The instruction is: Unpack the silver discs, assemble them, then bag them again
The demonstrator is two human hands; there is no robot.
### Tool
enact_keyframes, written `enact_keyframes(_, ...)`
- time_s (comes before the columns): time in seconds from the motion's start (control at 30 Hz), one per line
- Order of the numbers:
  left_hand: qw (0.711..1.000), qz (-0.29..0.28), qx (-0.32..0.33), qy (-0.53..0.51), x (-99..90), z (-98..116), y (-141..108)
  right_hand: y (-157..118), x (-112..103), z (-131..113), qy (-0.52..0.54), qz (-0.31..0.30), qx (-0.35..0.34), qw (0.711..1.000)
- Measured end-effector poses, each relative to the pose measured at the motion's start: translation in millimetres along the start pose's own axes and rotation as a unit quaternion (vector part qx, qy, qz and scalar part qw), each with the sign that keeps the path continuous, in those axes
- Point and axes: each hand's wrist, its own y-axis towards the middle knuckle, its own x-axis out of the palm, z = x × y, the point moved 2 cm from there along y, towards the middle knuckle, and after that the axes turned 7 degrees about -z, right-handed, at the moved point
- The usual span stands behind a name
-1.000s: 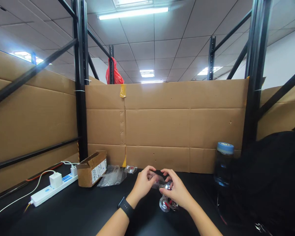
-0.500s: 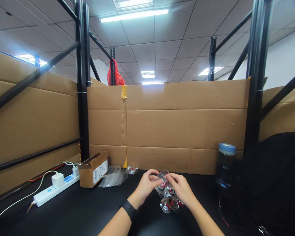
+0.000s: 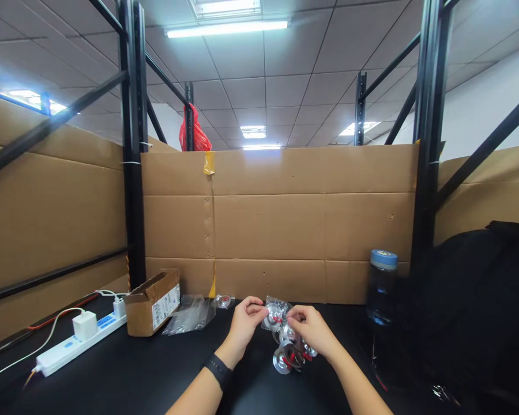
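Observation:
My left hand (image 3: 245, 320), with a dark band on its wrist, pinches the left edge of a clear plastic bag (image 3: 275, 314) that has a shiny silver round piece with red inside. On the bag's right side, my right hand (image 3: 310, 327) has its thumb and fingers pressed together at the edge. Just below the bag, several silver round pieces with red parts (image 3: 290, 353) lie in a pile on the black table (image 3: 155, 380), partly beside my right fingers. Another bagged silver piece (image 3: 224, 301) rests near the back cardboard wall.
An open cardboard box (image 3: 153, 305) and flat clear bags (image 3: 190, 316) are at the back left. A white power strip (image 3: 82, 344) with plugs lies further left. A blue-lidded bottle (image 3: 381, 288) and a black bag (image 3: 476, 311) are on the right.
My hands have moved apart slightly, and the bag with its silver piece now shows flatter between them. The whole view has shifted, so the surroundings appear further left.

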Motion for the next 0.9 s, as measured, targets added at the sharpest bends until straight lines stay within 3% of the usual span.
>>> enact_keyframes(0.13, 0.996, 0.003, 0.053, 0.069, 0.8, 7, -2, 0, 0, 12, -0.062, 0.004, 0.008, 0.998)
enact_keyframes(0.33, 0.975, -0.022, 0.101, 0.198, 21.4, 23, -14, 1, -1, 16, -0.09, -0.001, -0.01, 0.996)
enact_keyframes(0.67, 0.961, -0.006, 0.13, 0.244, 30.7, 22, -22, -18, 11, -24, -0.104, -0.088, -0.097, 0.986)
enact_keyframes(0.9, 0.956, 0.001, 0.142, 0.257, 28.4, 26, -23, -10, 15, -20, -0.124, 0.004, -0.106, 0.987)
